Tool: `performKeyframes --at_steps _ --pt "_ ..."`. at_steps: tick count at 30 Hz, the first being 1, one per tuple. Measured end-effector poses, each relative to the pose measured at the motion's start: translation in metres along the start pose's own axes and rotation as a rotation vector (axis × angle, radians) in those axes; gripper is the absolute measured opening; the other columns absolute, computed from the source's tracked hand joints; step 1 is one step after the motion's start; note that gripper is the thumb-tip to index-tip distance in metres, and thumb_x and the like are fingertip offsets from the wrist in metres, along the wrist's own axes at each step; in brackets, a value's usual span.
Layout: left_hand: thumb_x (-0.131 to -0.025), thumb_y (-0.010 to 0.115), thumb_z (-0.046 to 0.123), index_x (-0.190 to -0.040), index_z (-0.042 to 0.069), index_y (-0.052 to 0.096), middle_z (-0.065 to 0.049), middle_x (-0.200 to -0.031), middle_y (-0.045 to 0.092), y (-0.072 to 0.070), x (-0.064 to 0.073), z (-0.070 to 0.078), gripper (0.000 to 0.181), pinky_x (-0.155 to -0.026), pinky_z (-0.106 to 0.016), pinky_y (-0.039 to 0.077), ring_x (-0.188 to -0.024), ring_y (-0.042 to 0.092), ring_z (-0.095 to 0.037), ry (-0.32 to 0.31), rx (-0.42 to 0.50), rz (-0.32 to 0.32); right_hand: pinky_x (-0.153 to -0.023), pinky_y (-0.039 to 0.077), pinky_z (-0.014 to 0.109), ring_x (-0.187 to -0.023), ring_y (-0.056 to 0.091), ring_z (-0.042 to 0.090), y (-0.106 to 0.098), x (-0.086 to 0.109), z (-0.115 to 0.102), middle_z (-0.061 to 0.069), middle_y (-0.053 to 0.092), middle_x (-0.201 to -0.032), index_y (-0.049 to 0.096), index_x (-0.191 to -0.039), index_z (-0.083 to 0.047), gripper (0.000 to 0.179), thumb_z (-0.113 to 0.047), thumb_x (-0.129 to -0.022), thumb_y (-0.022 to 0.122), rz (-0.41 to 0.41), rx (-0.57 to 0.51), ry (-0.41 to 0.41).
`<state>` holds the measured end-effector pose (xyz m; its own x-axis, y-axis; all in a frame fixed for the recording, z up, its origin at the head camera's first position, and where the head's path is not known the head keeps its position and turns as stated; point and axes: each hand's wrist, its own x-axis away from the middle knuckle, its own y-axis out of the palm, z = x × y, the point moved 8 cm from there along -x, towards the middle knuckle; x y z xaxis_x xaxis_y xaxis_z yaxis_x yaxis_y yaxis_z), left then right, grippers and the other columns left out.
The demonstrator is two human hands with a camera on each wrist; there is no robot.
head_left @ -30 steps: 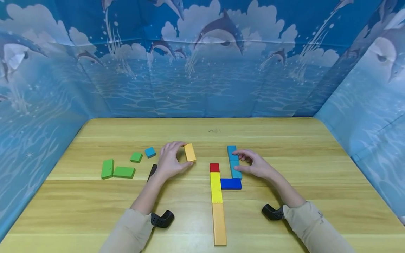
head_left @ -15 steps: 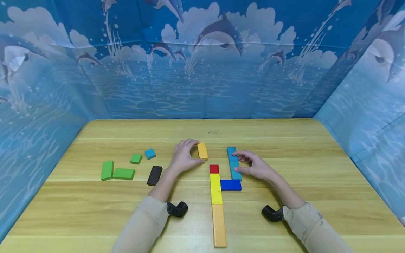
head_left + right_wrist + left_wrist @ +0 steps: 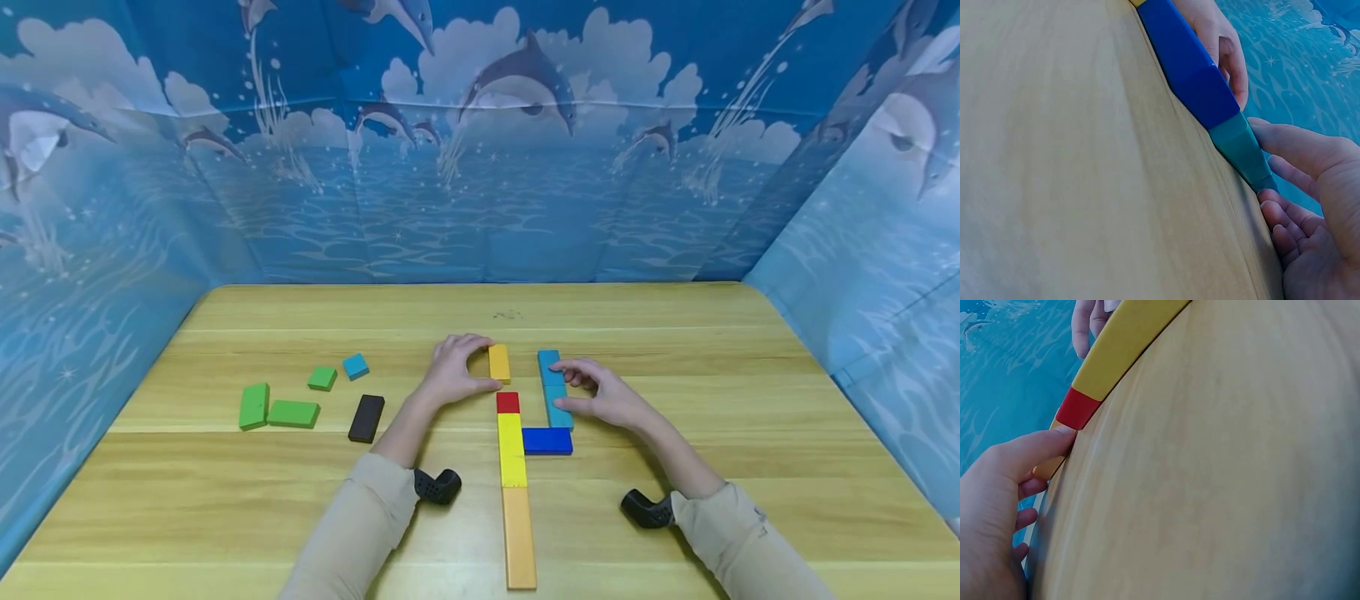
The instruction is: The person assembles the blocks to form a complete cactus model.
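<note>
My left hand [image 3: 456, 368] pinches an orange-yellow block [image 3: 499, 364] between thumb and fingertips, just beyond the red block [image 3: 507, 402]. In the left wrist view, the thumb lies right at the red block's end. Below the red block a yellow block [image 3: 512, 450] and a long tan block [image 3: 519, 537] continue the line. A dark blue block [image 3: 547, 441] juts right from the yellow one. Two light blue blocks [image 3: 556, 397] run end to end up from it. Thumb and index fingertip of my right hand [image 3: 606, 395] touch their right side, with the other fingers loosely bent.
On the left of the wooden table [image 3: 187, 500] lie a black block [image 3: 367, 418], two longer green blocks [image 3: 293, 413], a small green block [image 3: 322, 378] and a small blue block [image 3: 356, 366]. A dolphin-print cloth [image 3: 480, 217] hangs behind the table and along its sides.
My left hand has carried the orange-yellow block rightward and turned it into line above the red block, uncovering the black block. My right hand has stayed at the light blue blocks.
</note>
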<state>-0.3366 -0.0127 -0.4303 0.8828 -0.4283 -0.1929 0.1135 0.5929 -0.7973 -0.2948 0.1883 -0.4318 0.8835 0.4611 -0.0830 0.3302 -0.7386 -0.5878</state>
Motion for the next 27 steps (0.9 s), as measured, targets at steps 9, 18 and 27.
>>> performKeyframes --at_steps 9,18,27 --pt "-0.082 0.065 0.038 -0.13 0.016 0.05 -0.004 -0.132 0.048 0.0 0.001 0.002 0.055 -0.105 -0.047 0.018 -0.122 0.035 -0.027 -0.018 0.04 -0.05 -0.074 0.038 0.03 -0.089 0.043 0.024 0.001 0.001 -0.005 0.011 0.051 -0.1 0.052 -0.124 -0.004 0.048 -0.014 -0.081 0.069 0.0 0.009 0.015" --pt "-0.087 0.059 0.037 -0.127 0.017 0.054 -0.003 -0.129 0.051 0.002 0.001 0.003 0.045 -0.103 -0.045 0.019 -0.121 0.037 -0.025 0.018 0.049 -0.017 -0.072 0.038 0.03 -0.087 0.042 0.027 0.0 0.004 -0.022 0.015 0.05 -0.099 0.05 -0.123 0.003 0.046 -0.008 -0.082 0.067 -0.005 0.004 0.003" --pt "-0.083 0.064 0.04 -0.123 0.019 0.058 -0.001 -0.127 0.054 0.001 0.003 0.004 0.046 -0.104 -0.046 0.019 -0.122 0.037 -0.024 0.033 0.052 -0.01 -0.073 0.038 0.03 -0.09 0.043 0.025 0.002 0.0 -0.001 0.011 0.05 -0.102 0.051 -0.126 -0.003 0.049 -0.013 -0.081 0.069 -0.003 -0.019 0.004"
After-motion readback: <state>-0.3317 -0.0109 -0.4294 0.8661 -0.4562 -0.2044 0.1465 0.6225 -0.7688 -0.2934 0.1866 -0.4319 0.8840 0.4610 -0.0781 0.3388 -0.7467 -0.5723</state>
